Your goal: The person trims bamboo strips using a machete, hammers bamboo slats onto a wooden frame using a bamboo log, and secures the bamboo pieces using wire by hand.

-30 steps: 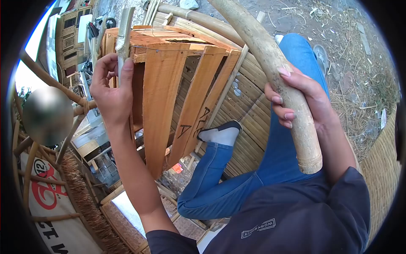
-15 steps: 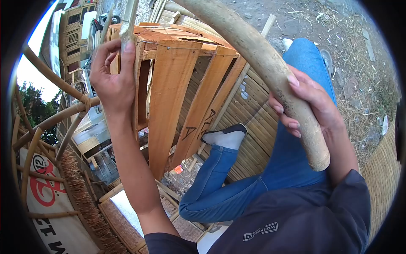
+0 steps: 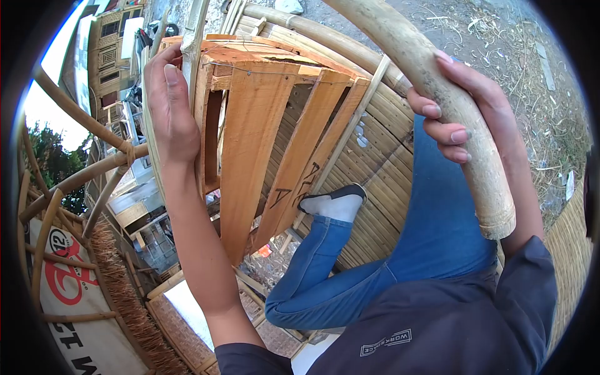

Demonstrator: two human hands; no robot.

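Note:
My right hand [image 3: 465, 112] is wrapped round a thick, curved bamboo pole [image 3: 447, 87], whose cut end hangs over my lap. The pole's far part runs out of the top of the view. My left hand [image 3: 174, 106] is raised beside the upper left corner of an orange-brown slatted wooden crate [image 3: 256, 125]. A narrow bamboo strip [image 3: 194, 40] rises between its fingers and the crate. The left thumb stands off the strip, and the fingertips are hidden, so its grip is unclear.
My bent legs in blue jeans [image 3: 369, 281] rest on a bamboo slat platform [image 3: 375, 206]. Dry ground [image 3: 512, 81] with shavings lies at upper right. Bamboo framing [image 3: 94, 169] and a printed banner [image 3: 75, 300] are at left, a woven mat [image 3: 572, 262] at right.
My right hand has moved right with the pole, whose lower end has swung right and slightly up. My left thumb has come away from the strip, and the hand sits a little lower.

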